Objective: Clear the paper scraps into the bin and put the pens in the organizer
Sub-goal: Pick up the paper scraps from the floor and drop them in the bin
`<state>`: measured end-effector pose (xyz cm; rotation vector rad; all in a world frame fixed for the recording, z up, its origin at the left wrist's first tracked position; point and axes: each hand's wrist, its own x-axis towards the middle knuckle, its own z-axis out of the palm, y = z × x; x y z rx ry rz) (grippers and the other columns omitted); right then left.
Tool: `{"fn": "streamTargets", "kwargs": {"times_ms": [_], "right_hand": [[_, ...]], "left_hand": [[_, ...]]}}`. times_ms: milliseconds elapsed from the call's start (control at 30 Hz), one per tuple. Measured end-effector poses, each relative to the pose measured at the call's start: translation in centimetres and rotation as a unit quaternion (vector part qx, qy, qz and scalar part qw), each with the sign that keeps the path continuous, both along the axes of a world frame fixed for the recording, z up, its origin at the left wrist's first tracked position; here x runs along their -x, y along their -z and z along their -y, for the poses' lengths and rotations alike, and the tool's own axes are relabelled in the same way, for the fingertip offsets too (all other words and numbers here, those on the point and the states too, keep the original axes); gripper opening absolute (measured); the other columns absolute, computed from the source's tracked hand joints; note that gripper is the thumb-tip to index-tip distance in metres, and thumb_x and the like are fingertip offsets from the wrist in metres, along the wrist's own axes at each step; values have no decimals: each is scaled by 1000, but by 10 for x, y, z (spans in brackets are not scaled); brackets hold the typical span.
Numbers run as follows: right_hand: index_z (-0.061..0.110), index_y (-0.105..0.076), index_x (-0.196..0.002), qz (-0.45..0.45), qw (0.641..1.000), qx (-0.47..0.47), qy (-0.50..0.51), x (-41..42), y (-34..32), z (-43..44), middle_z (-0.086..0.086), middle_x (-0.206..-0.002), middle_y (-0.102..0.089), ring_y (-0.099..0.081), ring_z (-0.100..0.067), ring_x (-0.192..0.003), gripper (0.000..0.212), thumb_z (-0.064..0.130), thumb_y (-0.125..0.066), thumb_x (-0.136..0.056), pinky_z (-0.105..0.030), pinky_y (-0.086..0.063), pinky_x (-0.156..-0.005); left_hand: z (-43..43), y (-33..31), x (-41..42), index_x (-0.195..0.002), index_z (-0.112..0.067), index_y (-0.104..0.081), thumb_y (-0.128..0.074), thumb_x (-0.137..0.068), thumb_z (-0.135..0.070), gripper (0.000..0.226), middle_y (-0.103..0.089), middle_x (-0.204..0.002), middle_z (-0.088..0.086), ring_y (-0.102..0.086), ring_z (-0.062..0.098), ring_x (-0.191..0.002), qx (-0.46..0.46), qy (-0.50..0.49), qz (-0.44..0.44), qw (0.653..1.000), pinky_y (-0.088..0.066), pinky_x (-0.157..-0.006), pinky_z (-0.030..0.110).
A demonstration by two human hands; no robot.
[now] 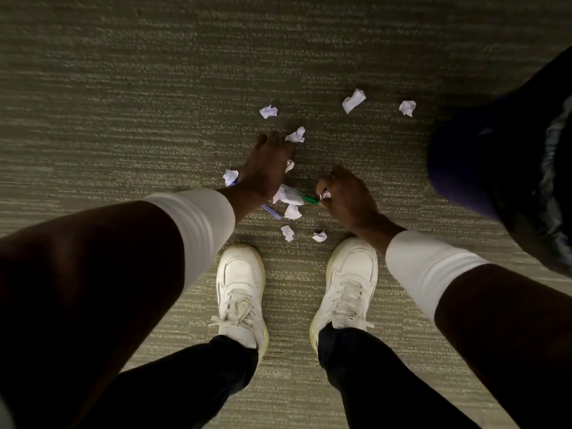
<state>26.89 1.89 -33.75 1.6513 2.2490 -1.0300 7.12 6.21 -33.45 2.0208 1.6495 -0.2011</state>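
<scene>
Ribbed grey-green carpet [123, 88] fills the frame, seen from above by a person bending over it. At centre lies a loose scatter of crumpled white scraps [291, 196], with outliers toward the upper right at [353, 100] and [407, 108] and one at upper centre [268, 111].

The left hand [266, 168] reaches down over the middle of the scatter, fingers spread and pointing up the frame, their tips just beside a scrap [296, 135]; whether they touch it cannot be told. Under its wrist a blue pen [272, 212] lies on the carpet, partly hidden.

The right hand [343, 196], right of centre, has its fingers curled and pinching a small scrap [325, 195]. A green pen [308, 198] lies between the two hands, its tip right at the right hand's fingers, its other end under the largest scrap.

Two white sneakers [241, 292] stand at lower centre, just below the scraps, with two small scraps near their toes. White sleeves cover both wrists. A dark bin [483, 150] sits at the right edge.
</scene>
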Motion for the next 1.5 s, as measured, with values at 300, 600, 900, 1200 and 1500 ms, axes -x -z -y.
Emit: {"fn": "streamTargets", "kwargs": {"times_ms": [300,600,900,1200,1500], "right_hand": [[15,-72,-102,-24,989,-27,146,-17,-55,33,-13,-109,-62,-64,-31,-99,18,7,-74,-85,-35,-55,-79],[15,-73,-103,-42,979,-34,198,-21,-149,56,-11,-109,-62,-67,-28,-89,23,13,-82,-83,-35,-59,-77],[15,-73,-107,-79,939,-38,333,-39,-260,72,-6,-112,-63,-70,-27,-89,22,7,-76,-86,-47,-59,-84],[7,-73,-101,-59,850,-149,503,-115,-317,43,-10,-96,-72,-67,-20,-73,25,3,-60,-81,-27,-54,-72],[15,-77,-113,-16,753,-113,648,-207,-305,2,-13,-107,-79,-74,-31,-103,29,19,-62,-89,-39,-59,-93]], "left_hand": [[0,-59,12,-102,-2,-72,-55,-87,11,26,-64,-110,25,-61,42,-107,-41,-74,26,996,-49,-87,47],[8,-158,10,-103,-3,-71,-64,-88,4,17,-62,-115,21,-58,40,-114,-22,-87,25,996,-47,-92,46],[35,-267,-76,-81,-5,-74,-72,-73,1,10,-73,-91,12,-69,31,-85,5,-197,203,959,-55,-75,42],[24,-306,-199,-90,-15,-77,-70,-84,-2,15,-77,-97,9,-72,26,-90,51,-268,229,934,-58,-80,36],[-8,-306,-290,-120,-3,-69,-67,-92,-11,29,-70,-127,16,-63,32,-123,41,-218,247,943,-46,-101,34]]}}
